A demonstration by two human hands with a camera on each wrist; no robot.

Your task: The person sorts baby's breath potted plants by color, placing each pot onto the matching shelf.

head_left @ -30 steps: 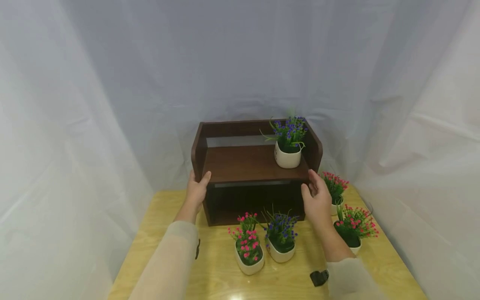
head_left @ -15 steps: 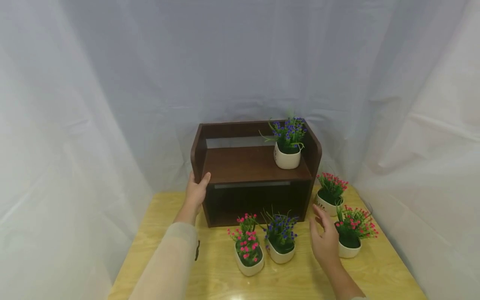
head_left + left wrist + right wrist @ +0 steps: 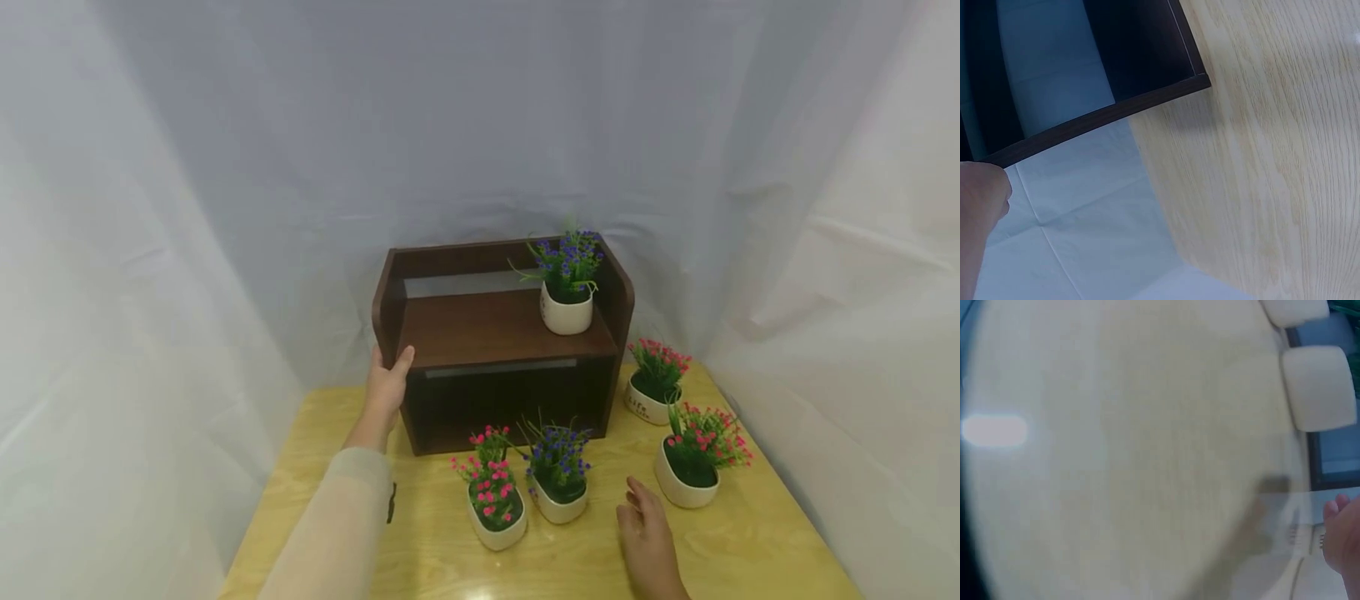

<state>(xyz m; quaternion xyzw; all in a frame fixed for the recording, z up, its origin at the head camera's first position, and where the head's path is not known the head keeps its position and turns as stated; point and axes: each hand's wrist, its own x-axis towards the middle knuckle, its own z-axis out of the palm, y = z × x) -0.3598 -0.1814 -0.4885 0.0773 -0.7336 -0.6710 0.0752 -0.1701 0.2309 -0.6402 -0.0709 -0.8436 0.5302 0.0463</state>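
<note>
A dark brown two-tier wooden shelf (image 3: 480, 329) stands at the back of the table. My left hand (image 3: 386, 387) grips the front edge of its left side panel, thumb on the front; the left wrist view shows this hand (image 3: 982, 194) at the panel's edge. My right hand (image 3: 647, 533) is over the table at the front right, fingers loosely bent, holding nothing. Nearest to it are a white pot with blue flowers (image 3: 558, 479) and a white pot with pink flowers (image 3: 690, 467). Another blue-flowered pot (image 3: 567, 308) sits on the upper tier, at the right.
A pink-flowered pot (image 3: 497, 500) stands in front of the shelf. One more pink-flowered pot (image 3: 654, 387), with lettering on it, is beside the shelf's right side. The light wooden table (image 3: 337, 417) is bounded by pale hanging sheets (image 3: 480, 125) at the back and sides.
My right hand has left the shelf's right side and drawn back toward the table's front. My left hand stays on the left panel. The view has shifted slightly.
</note>
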